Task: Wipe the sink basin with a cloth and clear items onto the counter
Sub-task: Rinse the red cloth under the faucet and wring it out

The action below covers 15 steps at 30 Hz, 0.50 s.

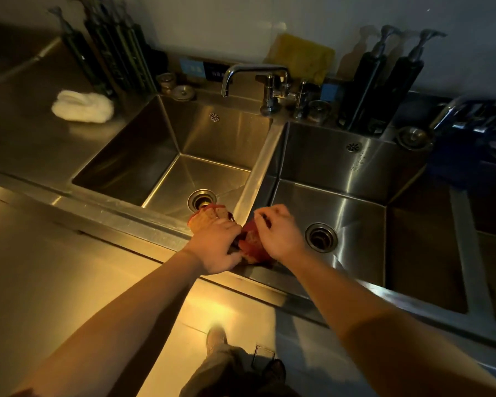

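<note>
Left hand (215,242) and right hand (278,234) both have fingers curled tight round the crumpled red-orange cloth (252,243) at the 6 o'clock end of the steel divider (258,167), guessing they're bunching it to wipe the square stainless-steel basin (221,136) at 11 o'clock.

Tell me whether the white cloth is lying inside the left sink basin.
No, the white cloth lies on the steel counter, left of the left basin and outside it.

Red cloth (252,242), white rag (82,106), yellow sponge (304,57), steel-grey sink (229,133)
</note>
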{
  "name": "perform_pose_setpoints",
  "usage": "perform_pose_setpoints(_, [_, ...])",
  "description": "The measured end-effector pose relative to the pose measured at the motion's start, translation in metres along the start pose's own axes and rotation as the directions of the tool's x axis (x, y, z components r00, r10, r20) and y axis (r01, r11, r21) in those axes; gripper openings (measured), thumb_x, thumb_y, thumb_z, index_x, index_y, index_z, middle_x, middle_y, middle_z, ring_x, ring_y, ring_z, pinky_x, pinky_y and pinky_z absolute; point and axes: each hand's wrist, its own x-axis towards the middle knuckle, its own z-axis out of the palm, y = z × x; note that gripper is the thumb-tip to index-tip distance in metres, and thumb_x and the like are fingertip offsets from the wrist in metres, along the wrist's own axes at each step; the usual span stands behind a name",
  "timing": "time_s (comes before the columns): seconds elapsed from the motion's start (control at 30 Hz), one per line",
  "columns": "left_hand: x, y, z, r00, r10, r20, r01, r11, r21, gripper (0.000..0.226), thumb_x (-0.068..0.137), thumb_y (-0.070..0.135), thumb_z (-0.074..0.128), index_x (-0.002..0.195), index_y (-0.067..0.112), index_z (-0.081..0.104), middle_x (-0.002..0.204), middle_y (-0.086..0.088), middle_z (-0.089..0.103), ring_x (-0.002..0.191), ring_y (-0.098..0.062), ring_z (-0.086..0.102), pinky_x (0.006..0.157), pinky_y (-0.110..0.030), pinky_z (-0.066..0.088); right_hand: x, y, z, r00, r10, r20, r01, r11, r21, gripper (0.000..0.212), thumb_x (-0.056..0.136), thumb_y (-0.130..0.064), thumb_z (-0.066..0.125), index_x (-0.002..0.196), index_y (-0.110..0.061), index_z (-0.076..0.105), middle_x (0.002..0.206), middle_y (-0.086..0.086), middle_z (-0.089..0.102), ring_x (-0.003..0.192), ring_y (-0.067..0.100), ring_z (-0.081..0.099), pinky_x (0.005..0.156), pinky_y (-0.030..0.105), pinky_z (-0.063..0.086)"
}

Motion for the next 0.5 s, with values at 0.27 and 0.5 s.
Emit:
perform_pose_setpoints(0.27, [0.006,-0.01,0.022,0.958,-0.267,-0.107,0.268,0.963,0.002,0.051,0.099,0.039,0.025,0.146,0.019,0.024,0.156,-0.001,0.019,0.145,-0.021,0.009,0.116,-0.041,0.004,-0.023,0.008,0.058,0.995,0.068,0.066,-0.043,0.947,-0.319,0.045,0.099,-0.044,0.021,0.13,-0.019,0.04,0.14,0.011,0.039,0.133,0.028,0.032,0.115,0.05,0.009])
perform_pose_setpoints(0.5, [0.018,-0.01,0.033,0.975,-0.203,0.092,0.187,0.969,0.159,0.06,0.098,0.047,0.012,0.151,0.021,-0.002,0.159,0.002,-0.004,0.145,-0.018,-0.011,0.115,-0.045,-0.005,-0.038,0.006,0.058,0.998,0.023,-0.051,-0.04,0.934,-0.356,0.036,0.1,-0.033,0.031,0.126,-0.011,0.04,0.129,0.011,0.041,0.12,0.025,0.04,0.106,0.039,0.031])
